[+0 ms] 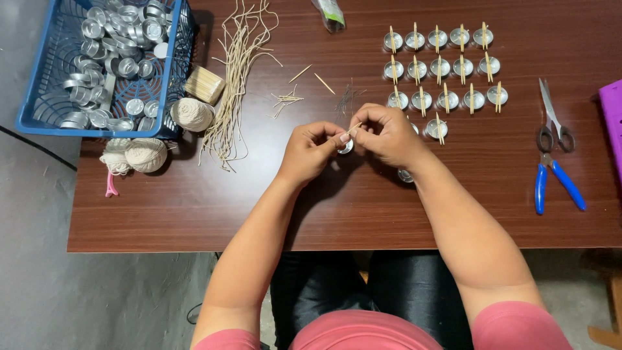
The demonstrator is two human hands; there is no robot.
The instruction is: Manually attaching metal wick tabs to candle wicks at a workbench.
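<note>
Pinching a small metal cup (345,146) and a thin stick (354,128) between both hands, just above the tabletop (194,207).

Left hand (310,152) fingers press together on the cup's rim; right hand (387,135) fingers pinch the stick over it. Cup looks light, thin-walled, easily dented and a bit slick: best held by the rim. Stick looks stiff but snappable, so a hold near its middle seems safest. Blue basket (39,110) at far left holds a heap of empty cups. Rows of cups with sticks laid across (440,68) sit beyond the right hand. Twine balls (146,154), cut wicks (236,78), a stick bundle (205,84), scissors (552,120) and pliers (557,185) lie around.
</note>
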